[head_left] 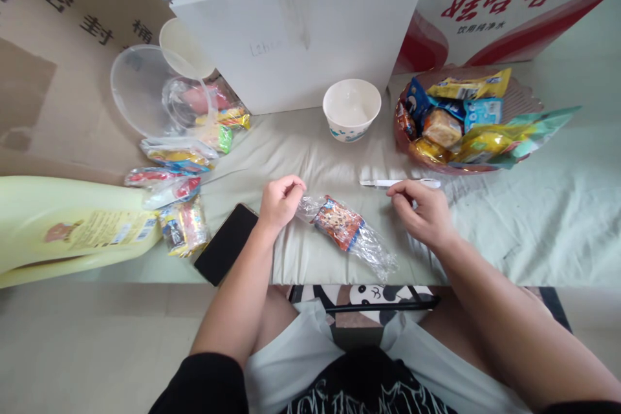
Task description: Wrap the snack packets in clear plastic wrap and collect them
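My left hand (280, 201) is closed in a pinch on one end of a clear plastic snack packet (345, 228) that lies on the pale cloth-covered surface (310, 155). The packet holds an orange and blue printed snack. My right hand (423, 210) hovers to the right of the packet, fingers curled and pinched together just below a white pen-like tool (398, 183); whether it holds anything I cannot make out. A white paper bowl (351, 108) stands behind the packet.
A reddish basket (436, 165) of wrapped snacks sits at the right. Several clear-bagged snacks (177, 162) lie at the left by a clear plastic tub (138, 87). A black phone (226, 244) and yellow bottle (68, 229) lie at the left. A white box (291, 32) stands behind.
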A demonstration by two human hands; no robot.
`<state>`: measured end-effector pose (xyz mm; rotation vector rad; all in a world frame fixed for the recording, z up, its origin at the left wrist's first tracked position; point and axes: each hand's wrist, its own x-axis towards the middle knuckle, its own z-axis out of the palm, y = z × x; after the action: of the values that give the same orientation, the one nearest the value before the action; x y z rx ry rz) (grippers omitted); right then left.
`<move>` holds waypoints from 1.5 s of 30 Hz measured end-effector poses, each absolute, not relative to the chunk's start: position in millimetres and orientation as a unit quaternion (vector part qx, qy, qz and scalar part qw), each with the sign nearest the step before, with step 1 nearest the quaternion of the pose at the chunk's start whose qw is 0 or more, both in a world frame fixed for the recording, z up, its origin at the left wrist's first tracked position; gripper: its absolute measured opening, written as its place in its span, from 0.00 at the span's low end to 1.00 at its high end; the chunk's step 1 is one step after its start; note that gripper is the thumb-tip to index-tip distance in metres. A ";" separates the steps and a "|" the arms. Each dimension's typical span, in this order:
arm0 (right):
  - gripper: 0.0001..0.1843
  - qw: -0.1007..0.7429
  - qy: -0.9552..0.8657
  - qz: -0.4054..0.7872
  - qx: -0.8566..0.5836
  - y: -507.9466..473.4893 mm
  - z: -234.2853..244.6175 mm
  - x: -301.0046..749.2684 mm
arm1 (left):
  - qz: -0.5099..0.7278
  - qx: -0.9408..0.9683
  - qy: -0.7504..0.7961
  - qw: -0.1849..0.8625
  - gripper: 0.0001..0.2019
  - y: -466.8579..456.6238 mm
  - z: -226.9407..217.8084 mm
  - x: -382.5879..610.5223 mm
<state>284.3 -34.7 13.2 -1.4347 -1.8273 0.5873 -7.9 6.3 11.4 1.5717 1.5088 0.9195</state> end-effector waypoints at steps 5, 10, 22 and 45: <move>0.16 0.326 -0.815 0.240 -0.415 -40.6 3.6 271.8 | 0.359 0.623 0.584 0.377 0.09 6.9 11.1 -7.2; 0.11 0.253 -0.840 0.221 -0.425 -41.3 -4.9 262.8 | 0.359 0.621 0.586 0.376 0.09 6.8 12.1 -7.3; 0.21 0.199 -0.846 0.283 -0.405 -44.9 1.2 266.5 | 0.369 0.621 0.585 0.370 0.09 7.5 10.7 -8.3; 0.15 0.241 -0.844 0.063 -0.474 -47.2 4.5 270.0 | 0.351 0.730 0.477 0.343 0.24 8.8 2.4 -16.6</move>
<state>270.0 -47.2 4.5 -1.2972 -2.3103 0.1737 -16.6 8.8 2.4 1.8958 1.2384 0.9111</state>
